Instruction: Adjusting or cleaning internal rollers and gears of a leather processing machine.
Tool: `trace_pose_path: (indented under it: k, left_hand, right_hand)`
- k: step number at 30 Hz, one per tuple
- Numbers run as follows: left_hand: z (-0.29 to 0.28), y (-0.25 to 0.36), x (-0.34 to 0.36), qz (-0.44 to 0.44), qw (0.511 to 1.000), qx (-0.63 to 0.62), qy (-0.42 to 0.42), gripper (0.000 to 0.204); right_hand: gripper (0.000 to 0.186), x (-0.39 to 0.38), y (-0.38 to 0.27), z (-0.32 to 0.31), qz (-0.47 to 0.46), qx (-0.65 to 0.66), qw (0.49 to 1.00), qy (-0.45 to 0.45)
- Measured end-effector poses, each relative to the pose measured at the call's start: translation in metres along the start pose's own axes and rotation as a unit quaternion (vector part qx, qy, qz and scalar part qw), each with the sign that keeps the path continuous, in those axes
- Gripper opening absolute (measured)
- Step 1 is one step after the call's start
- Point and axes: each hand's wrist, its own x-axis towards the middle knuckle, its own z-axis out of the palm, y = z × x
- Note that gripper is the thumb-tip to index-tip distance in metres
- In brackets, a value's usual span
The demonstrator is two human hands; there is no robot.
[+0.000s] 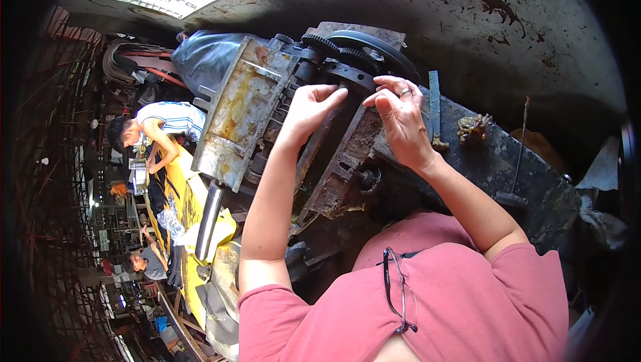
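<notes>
My left hand (309, 112) has its thumb and fingertips together on a small metal pin (342, 87) just below a black collar with holes (347, 72). My right hand (399, 121) is raised beside the collar's right side, fingers loosely bent and apart, a ring on one finger. Behind the collar are dark gears (319, 43) and a large dark wheel (380, 45). To the left lies the machine's stained metal housing (240, 121); between my forearms a long dark slot runs down past a rusty casting (354, 141).
A dark bench (534, 175) at right holds a greasy fitting (473, 126), a flat bar (434, 101) and a thin rod (522, 145). At left, a steel cylinder (210, 222) lies near yellow sheeting (190, 202). Two people (160, 121) (150, 265) work farther left. A stained wall (521, 21) stands behind.
</notes>
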Motion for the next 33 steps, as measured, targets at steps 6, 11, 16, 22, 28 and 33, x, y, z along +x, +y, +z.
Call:
trace_pose_path:
  k: [6, 11, 16, 22, 28, 33]
  left_hand:
    - [0.018, -0.023, 0.026, 0.042, 0.956, 0.182, 0.229, 0.037]
    - [0.021, -0.001, 0.018, 0.064, 0.942, 0.265, 0.193, 0.03]
    - [0.014, -0.001, 0.011, 0.063, 0.942, 0.3, 0.134, 0.027]
    - [0.0, 0.01, 0.01, 0.021, 0.975, 0.219, 0.023, 0.029]
    - [0.017, 0.001, 0.015, 0.08, 0.947, 0.266, 0.159, 0.026]
    - [0.007, -0.01, 0.014, 0.076, 0.967, 0.229, 0.082, 0.022]
  right_hand:
    - [0.056, 0.0, 0.002, 0.002, -0.007, -0.005, 1.0, -0.001]
    - [0.053, 0.001, 0.003, 0.001, -0.016, -0.009, 1.0, 0.005]
    - [0.053, 0.001, 0.002, -0.001, -0.01, -0.007, 1.0, 0.012]
    - [0.054, 0.002, 0.001, 0.0, -0.009, 0.001, 1.0, 0.008]
    - [0.054, 0.002, 0.004, 0.003, -0.017, -0.011, 1.0, 0.002]
    - [0.054, 0.002, 0.004, -0.001, -0.012, -0.017, 1.0, 0.005]
